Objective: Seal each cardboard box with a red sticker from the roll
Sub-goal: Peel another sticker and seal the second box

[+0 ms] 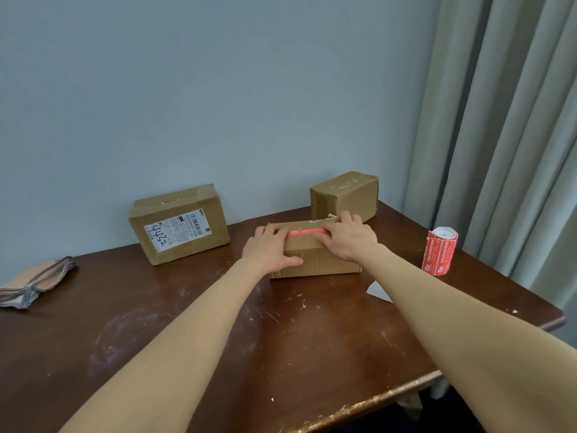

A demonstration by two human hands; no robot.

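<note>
— How far along?
— The near box [312,260] gets its red sticker [307,231] now; the labelled box [179,225] and the far box [343,196] show none yet.
— The grips?
— Both flat, grasping nothing: left grip [268,248] steadies the near box, right grip [349,242] presses the sticker beneath it. The roll [440,251] stands right.

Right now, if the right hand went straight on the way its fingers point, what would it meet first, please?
Probably the rear box just behind the near box: the fingers of the right hand point away over its far edge. Depth is unclear.
</note>
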